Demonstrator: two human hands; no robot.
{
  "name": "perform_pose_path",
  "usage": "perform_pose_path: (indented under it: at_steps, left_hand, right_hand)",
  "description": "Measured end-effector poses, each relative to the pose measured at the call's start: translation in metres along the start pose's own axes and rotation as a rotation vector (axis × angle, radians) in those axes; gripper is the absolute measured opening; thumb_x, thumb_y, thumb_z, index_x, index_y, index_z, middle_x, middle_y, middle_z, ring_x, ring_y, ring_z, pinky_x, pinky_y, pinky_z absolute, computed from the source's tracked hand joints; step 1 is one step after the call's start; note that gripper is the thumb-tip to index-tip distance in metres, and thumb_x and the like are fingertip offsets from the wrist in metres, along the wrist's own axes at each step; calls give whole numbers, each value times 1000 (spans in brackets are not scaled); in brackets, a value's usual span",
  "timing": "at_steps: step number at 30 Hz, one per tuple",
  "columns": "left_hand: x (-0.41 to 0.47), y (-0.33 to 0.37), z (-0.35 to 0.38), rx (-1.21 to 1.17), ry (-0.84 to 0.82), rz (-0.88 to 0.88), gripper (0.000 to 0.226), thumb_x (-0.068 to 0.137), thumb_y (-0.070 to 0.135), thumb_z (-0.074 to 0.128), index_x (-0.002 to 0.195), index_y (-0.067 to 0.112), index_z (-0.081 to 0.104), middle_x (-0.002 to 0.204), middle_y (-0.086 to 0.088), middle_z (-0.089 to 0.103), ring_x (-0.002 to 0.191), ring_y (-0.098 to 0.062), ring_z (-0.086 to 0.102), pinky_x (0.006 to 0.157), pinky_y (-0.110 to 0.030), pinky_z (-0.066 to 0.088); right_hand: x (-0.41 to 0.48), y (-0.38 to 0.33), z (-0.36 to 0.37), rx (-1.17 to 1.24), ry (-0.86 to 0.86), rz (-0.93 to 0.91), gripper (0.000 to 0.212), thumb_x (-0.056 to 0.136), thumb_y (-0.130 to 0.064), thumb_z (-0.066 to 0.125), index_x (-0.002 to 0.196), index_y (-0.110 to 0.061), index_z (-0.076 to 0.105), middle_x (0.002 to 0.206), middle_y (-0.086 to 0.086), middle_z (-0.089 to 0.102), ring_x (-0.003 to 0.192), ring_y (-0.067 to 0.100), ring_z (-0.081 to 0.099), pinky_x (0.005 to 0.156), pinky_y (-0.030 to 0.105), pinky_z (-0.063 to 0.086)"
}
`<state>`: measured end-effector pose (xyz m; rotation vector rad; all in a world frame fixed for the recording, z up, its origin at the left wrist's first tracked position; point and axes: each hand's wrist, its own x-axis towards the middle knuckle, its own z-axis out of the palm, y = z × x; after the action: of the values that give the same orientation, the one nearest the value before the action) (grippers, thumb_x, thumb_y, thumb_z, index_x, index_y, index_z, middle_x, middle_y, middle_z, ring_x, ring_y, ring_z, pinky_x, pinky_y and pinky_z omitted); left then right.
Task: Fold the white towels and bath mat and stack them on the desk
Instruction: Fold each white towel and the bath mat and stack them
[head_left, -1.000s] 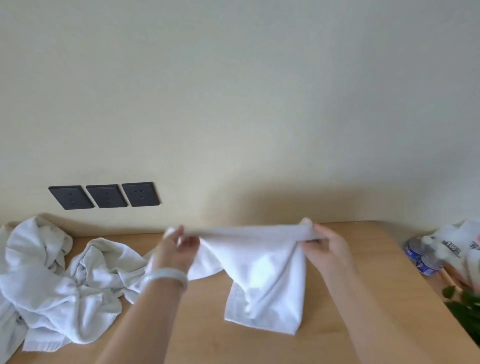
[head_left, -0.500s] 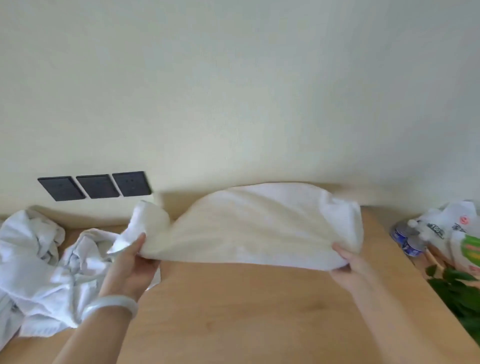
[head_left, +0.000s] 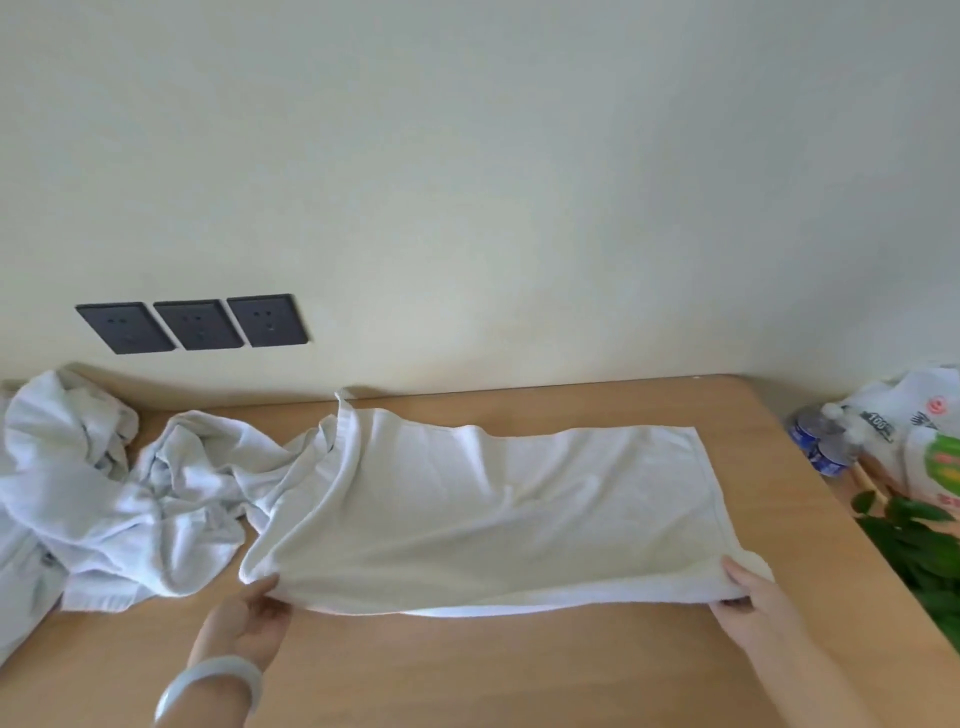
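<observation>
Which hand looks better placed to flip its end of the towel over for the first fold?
Probably the right hand: its end of the towel lies flat on bare desk. The left hand holds the rumpled end, lying against the crumpled pile.

Soft, even daylight fills the frame, and the pale wall (head_left: 467, 156) looks flat and evenly lit. Faint shadows lie beneath the near edge of the towel (head_left: 493, 509) and along the back of the desk (head_left: 467, 675). The desk's edges bow from wide-angle distortion, and detail is slightly soft throughout.
</observation>
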<state>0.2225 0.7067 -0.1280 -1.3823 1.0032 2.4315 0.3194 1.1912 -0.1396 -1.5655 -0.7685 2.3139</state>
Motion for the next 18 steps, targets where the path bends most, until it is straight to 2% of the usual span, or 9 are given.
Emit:
perform_pose_path:
  at_steps: [2, 4, 5, 7, 9, 11, 13, 15, 18]
  left_hand:
    - [-1, 14, 3, -21, -62, 20, 33, 89, 2, 63, 121, 2, 55, 101, -11, 69, 105, -21, 60, 89, -24, 50]
    - [6, 26, 5, 14, -139, 103, 79, 52, 1, 92, 123, 2, 56, 91, -11, 74, 87, -20, 68, 78, -28, 58]
    - [3, 27, 12, 76, -198, 148, 81, 50, 1, 92, 123, 1, 57, 95, -13, 74, 84, -20, 70, 74, -28, 59]
    - [-15, 15, 38, 284, -273, 280, 43, 80, 0, 70, 122, 1, 60, 113, -17, 70, 91, -22, 69, 77, -32, 58]
    - [-40, -11, 67, 502, -383, 361, 24, 89, 1, 59, 111, 5, 66, 111, -19, 70, 93, -27, 67, 79, -34, 56]
    - [-64, -45, 89, 626, -545, 360, 17, 89, 9, 62, 103, 10, 72, 102, -19, 72, 87, -30, 66, 75, -39, 53]
    - [-80, -74, 100, 711, -576, 349, 24, 80, 31, 71, 97, 15, 74, 91, -20, 70, 78, -31, 59, 71, -44, 43]
    - [-87, -93, 104, 764, -530, 413, 24, 74, 41, 72, 90, 22, 74, 77, -17, 67, 71, -29, 57, 67, -42, 43]
    - [-92, -99, 103, 838, -451, 541, 11, 88, 28, 68, 78, 32, 70, 59, 1, 56, 61, -16, 55, 60, -34, 44]
  right_hand:
    - [7, -8, 4, -158, 61, -65, 22, 97, -11, 53, 119, -6, 57, 128, 10, 62, 117, 19, 59, 101, 36, 44]
    - [8, -15, 18, -380, 118, -171, 33, 93, -17, 61, 123, -3, 55, 99, 14, 71, 83, 18, 67, 80, 39, 48]
    - [1, -15, 31, -493, 164, -274, 33, 89, -16, 66, 118, -3, 57, 94, 14, 69, 78, 22, 63, 75, 40, 46]
    - [-30, -4, 67, -677, 96, -508, 15, 84, -6, 67, 97, -5, 59, 88, 13, 58, 79, 24, 53, 69, 34, 40]
    - [-68, 25, 106, -809, -159, -651, 13, 81, 1, 63, 77, -9, 55, 73, 9, 46, 70, 20, 44, 61, 31, 32]
    - [-102, 66, 135, -919, -391, -617, 23, 77, 2, 63, 68, -14, 49, 62, 3, 43, 59, 18, 40, 54, 31, 30]
    - [-129, 104, 147, -848, -561, -456, 18, 78, 6, 64, 79, -12, 61, 67, 4, 64, 62, 23, 58, 55, 35, 45]
    - [-149, 125, 148, -631, -611, -233, 17, 83, 7, 66, 97, -1, 63, 86, 19, 72, 75, 30, 69, 65, 36, 55]
    - [-158, 130, 139, -559, -612, -139, 16, 89, -4, 65, 102, 5, 61, 91, 23, 73, 84, 34, 71, 73, 39, 57]
